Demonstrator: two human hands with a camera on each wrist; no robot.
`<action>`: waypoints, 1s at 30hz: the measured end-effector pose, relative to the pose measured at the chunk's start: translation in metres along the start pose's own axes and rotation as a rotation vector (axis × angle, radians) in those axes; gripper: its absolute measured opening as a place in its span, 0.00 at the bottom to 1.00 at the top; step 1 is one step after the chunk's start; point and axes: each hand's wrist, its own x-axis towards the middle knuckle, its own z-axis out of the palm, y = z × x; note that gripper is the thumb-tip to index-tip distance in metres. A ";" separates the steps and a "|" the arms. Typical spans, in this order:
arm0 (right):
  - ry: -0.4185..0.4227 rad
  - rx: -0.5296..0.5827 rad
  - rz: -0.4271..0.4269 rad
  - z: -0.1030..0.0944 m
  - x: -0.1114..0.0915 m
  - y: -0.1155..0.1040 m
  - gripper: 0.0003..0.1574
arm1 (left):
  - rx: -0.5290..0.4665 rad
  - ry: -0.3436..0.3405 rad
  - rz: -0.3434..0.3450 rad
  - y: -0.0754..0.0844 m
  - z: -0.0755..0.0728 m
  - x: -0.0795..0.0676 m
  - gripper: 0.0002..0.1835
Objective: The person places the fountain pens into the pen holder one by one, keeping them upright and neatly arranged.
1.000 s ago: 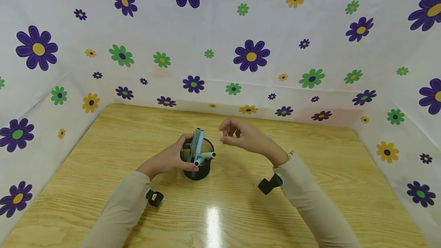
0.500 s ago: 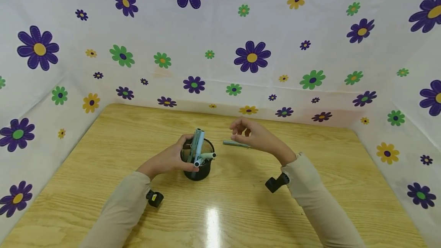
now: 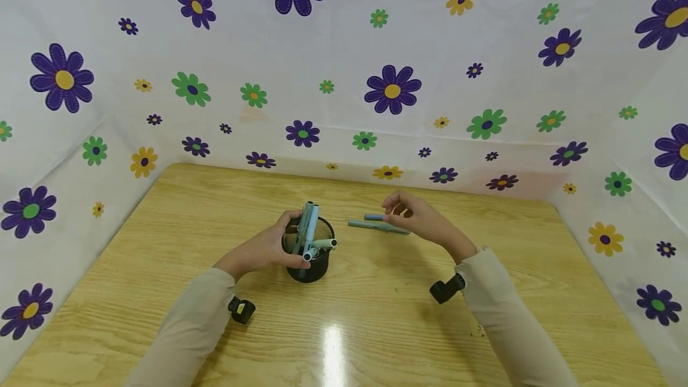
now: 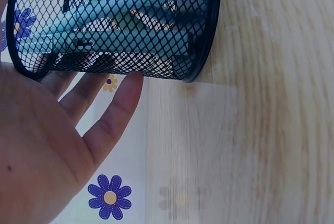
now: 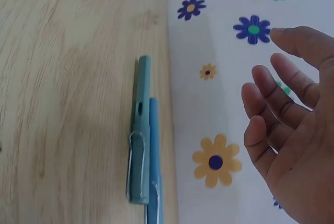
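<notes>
Your worktop has two pens remaining; left hand grips a mesh cup already holding several; right hand relaxed, empty.

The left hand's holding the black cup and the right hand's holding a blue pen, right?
Not quite: the left hand holds the black cup, but the right hand holds nothing. The right wrist view shows the loose blue pen lying on the table.

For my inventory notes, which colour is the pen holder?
The pen holder is black mesh, seen best in the left wrist view.
</notes>
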 end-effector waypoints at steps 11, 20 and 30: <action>0.024 0.022 0.074 -0.006 -0.003 0.029 0.22 | 0.001 0.003 -0.002 0.000 0.000 0.000 0.58; 0.053 -0.011 0.114 -0.007 -0.006 0.040 0.24 | -0.002 -0.001 0.003 -0.001 -0.001 -0.001 0.58; 0.044 -0.019 0.145 -0.006 -0.009 0.053 0.23 | -0.004 -0.009 0.002 0.000 -0.001 -0.001 0.58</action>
